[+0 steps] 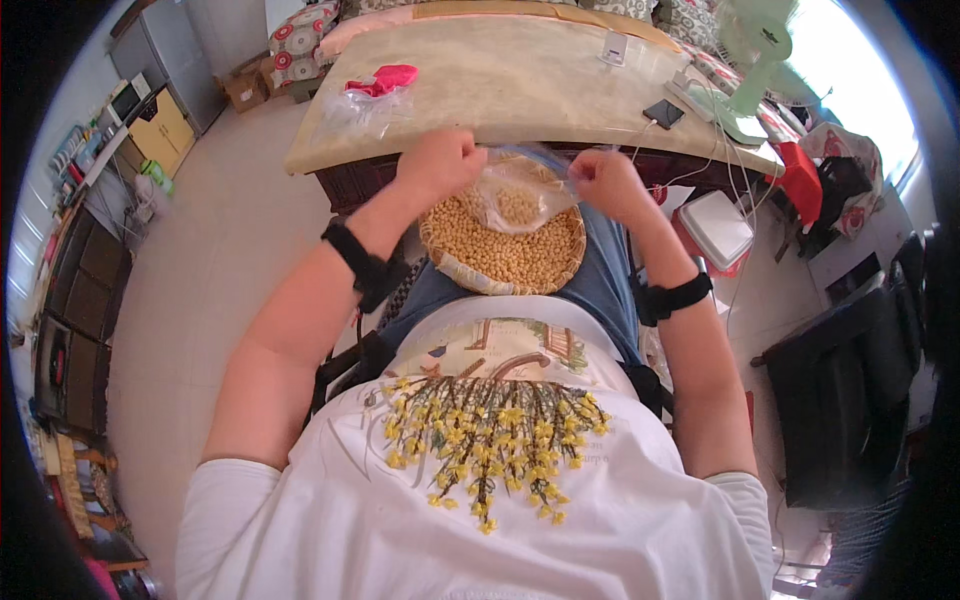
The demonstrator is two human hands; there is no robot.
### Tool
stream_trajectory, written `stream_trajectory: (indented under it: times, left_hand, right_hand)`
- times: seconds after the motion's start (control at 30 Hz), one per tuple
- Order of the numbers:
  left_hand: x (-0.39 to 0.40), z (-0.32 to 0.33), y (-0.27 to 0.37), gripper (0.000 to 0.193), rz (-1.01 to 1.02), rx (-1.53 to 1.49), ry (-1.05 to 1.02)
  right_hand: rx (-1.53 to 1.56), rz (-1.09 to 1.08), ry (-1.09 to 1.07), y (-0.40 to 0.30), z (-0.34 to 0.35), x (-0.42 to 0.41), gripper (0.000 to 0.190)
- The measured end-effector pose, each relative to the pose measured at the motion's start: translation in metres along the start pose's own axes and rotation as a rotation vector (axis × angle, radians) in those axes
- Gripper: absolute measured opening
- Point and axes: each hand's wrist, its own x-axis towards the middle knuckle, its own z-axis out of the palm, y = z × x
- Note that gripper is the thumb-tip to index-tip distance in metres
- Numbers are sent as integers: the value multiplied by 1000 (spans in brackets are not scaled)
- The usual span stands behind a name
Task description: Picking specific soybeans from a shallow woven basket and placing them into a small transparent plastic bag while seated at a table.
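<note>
A round woven basket full of soybeans rests on my lap. Over its far half hangs a clear plastic bag with a small heap of the same beans in its bottom. My left hand is closed on the bag's upper left edge. At the opposite upper edge, my right hand pinches the plastic with curled fingers. The bag's mouth is stretched between the two hands, just short of the table edge. Its upper film is blurred and hard to make out.
Before me stands a stone-topped table. On it are a pink cloth with crumpled plastic, a phone on a charging cable, and a green fan. A lidded white container stands low on the right, near hanging cables.
</note>
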Motion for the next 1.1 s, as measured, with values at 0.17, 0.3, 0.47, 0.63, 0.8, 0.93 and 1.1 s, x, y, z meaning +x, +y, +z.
stream_trajectory:
  times: [0.17,0.3,0.47,0.63,0.8,0.93,1.1]
  left_hand:
    - [-34,13,-11,28,-58,-64,-26]
    - [-42,17,-5,26,-89,-111,-20]
    - [-47,19,-5,24,-70,-126,42]
    - [-45,28,-9,22,-74,-43,47]
    - [-48,34,-7,21,-69,-62,32]
    - [-49,35,-5,22,-57,-103,11]
    - [-49,41,-8,30,-52,-26,-21]
  right_hand:
    - [-109,-81,127,-47,4,-15,19]
    - [-16,-261,157,-77,20,-21,19]
    - [-187,-272,-53,-18,72,-23,18]
    - [193,-294,89,-55,48,-28,14]
    - [30,-260,-276,-55,73,-46,11]
    - [-32,-346,-197,-38,102,-52,10]
    - [-123,-382,-223,-31,110,-50,7]
